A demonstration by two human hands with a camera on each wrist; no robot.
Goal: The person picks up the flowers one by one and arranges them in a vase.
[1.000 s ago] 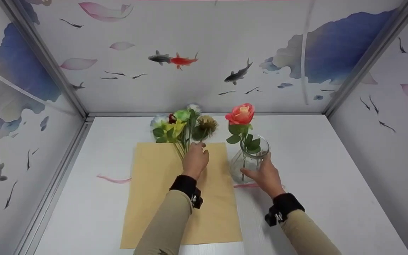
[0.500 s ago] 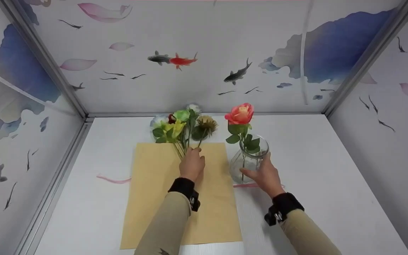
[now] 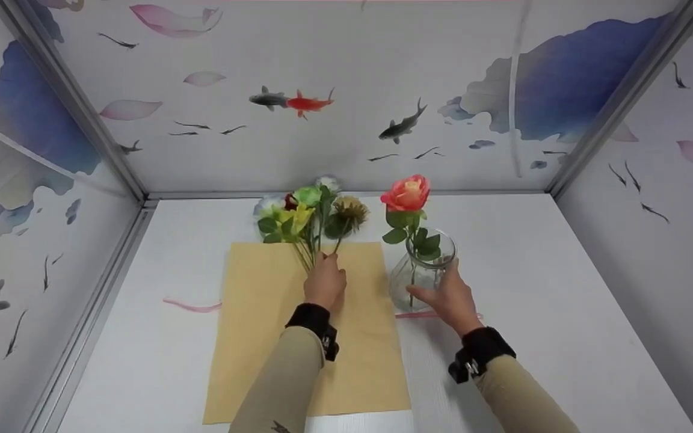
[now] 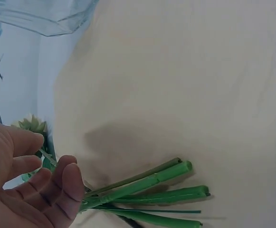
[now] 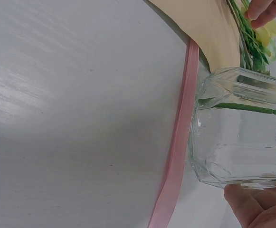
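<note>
In the head view, my left hand (image 3: 324,282) is at the stems of a bunch of artificial flowers (image 3: 301,213) on brown paper. Its thumb and index finger curl at the thin stem of a tan spiky flower (image 3: 349,213); the pinch itself is partly hidden. Below those fingertips, several cut green stem ends (image 4: 161,187) fan out in the left wrist view. My right hand (image 3: 447,299) grips the side of a clear glass vase (image 3: 403,282), thumb in front and fingers behind. A coral rose (image 3: 406,193) stands in the vase, leaning left, its leaves at the rim.
A sheet of brown kraft paper (image 3: 262,361) lies on the white table (image 3: 539,300). Pink ribbon (image 5: 176,161) runs beside the vase's base, and another ribbon end (image 3: 193,307) shows left of the paper. Printed white wall panels (image 3: 346,48) enclose the table.
My left hand has drawn slightly back toward me and left along the stems, uncovering more of the tan flower's stem. My right hand and the vase have stayed put.
</note>
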